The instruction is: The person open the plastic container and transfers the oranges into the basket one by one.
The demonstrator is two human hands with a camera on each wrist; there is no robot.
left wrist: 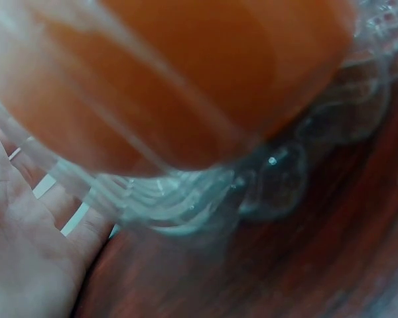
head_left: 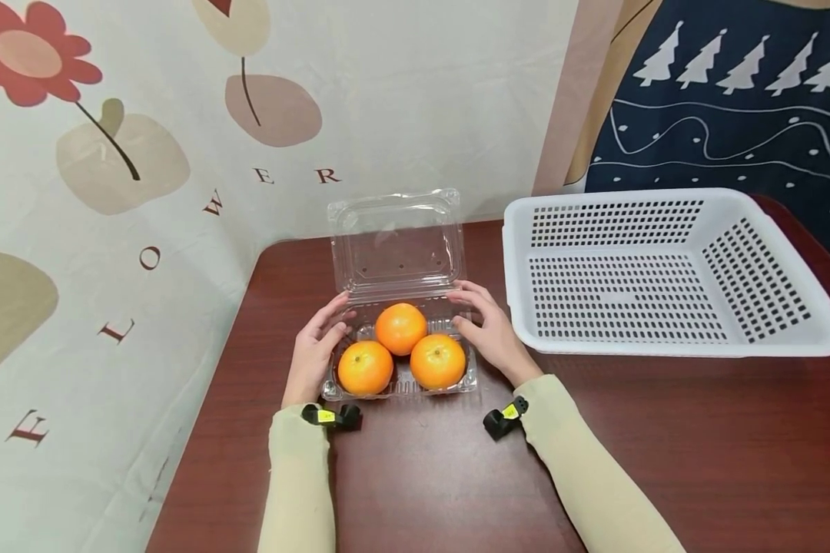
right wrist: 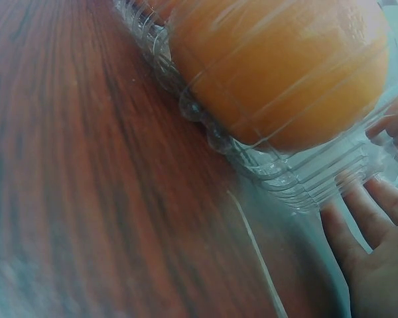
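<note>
A clear plastic clamshell box [head_left: 401, 385] sits on the table with its lid [head_left: 397, 242] raised at the back. Inside are three oranges: a rear one [head_left: 401, 329], a front left one [head_left: 365, 368] and a front right one [head_left: 438, 362]. My left hand [head_left: 316, 349] holds the box's left side, fingers near the back corner and thumb by the rim. On the opposite side, my right hand [head_left: 491, 338] holds it likewise. Through the clear wall, an orange [left wrist: 186, 79] fills the left wrist view. In the right wrist view, fingers [right wrist: 371, 212] touch the box's side.
Right of the box stands a white perforated plastic basket [head_left: 519, 307] on the dark reddish-brown table [head_left: 443, 491]. A printed cloth [head_left: 415, 100] hangs behind the table and along its left. A navy cloth with white trees [head_left: 733, 130] hangs at the back right.
</note>
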